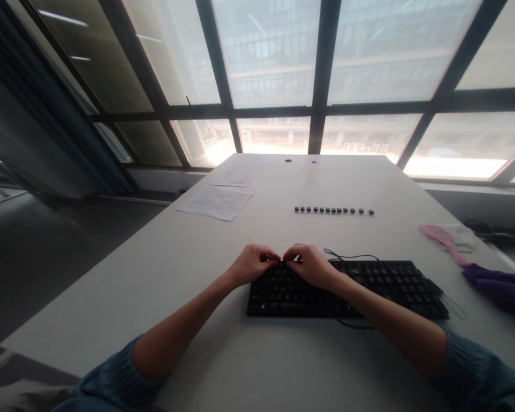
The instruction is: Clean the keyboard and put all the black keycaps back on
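A black keyboard [300, 309] lies on the white table in front of me. My left hand [255, 263] is over its upper left part, thumb and fingertips pinched together at the top row of keys. Close beside it, my right hand [309, 264] pinches at almost the same spot, its fingertips nearly meeting those of the left. Whatever sits between the fingertips is too small and dark to make out. Beyond the keyboard, several small black keycaps [333, 210] stand in a row on the table.
Printed paper sheets [217, 202] lie at the left of the table [189, 332]. A black cable [352, 256] loops behind the keyboard. Near the right edge are a thin wire tool [454, 306], a pink strap-like item [444, 237] and a purple cloth [495, 286]. Windows rise behind.
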The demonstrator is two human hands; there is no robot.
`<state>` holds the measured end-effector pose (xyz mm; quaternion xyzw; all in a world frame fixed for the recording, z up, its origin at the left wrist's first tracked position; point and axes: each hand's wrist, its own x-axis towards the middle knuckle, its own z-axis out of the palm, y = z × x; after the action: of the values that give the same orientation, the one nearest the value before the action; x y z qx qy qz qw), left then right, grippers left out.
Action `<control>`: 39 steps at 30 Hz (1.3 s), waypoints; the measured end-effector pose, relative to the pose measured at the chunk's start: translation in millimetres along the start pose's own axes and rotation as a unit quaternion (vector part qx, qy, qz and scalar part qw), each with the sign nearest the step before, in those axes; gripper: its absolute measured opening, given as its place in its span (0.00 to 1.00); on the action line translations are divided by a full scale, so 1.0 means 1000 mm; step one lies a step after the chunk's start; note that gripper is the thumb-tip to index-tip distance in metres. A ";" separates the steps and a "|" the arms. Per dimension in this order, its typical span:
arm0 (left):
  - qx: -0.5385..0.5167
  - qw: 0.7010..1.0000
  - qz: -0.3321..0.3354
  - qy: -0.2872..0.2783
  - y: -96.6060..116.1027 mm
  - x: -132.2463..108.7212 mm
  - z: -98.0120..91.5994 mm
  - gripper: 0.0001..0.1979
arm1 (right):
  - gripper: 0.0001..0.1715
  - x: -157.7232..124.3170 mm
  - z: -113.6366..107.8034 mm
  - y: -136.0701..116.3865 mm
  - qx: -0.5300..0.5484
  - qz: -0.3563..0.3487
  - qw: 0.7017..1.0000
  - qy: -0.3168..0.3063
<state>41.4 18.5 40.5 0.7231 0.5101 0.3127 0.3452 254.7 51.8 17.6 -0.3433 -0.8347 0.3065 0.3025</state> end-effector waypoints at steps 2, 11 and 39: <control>0.010 1.000 0.009 -0.001 0.000 -0.001 0.000 0.08 | 0.11 -0.001 0.001 0.000 -0.008 -0.012 1.000 0.002; 0.050 0.996 0.065 0.027 -0.004 -0.005 0.008 0.10 | 0.10 -0.006 0.004 -0.001 -0.045 -0.052 0.998 -0.008; 0.216 0.962 0.166 -0.012 -0.003 -0.014 0.003 0.14 | 0.13 -0.016 0.011 -0.006 -0.127 -0.090 0.988 -0.005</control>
<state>38.3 4.9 34.8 0.8586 0.4343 0.2389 0.1306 253.5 32.8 10.1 -0.3007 -0.8960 0.1709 0.2786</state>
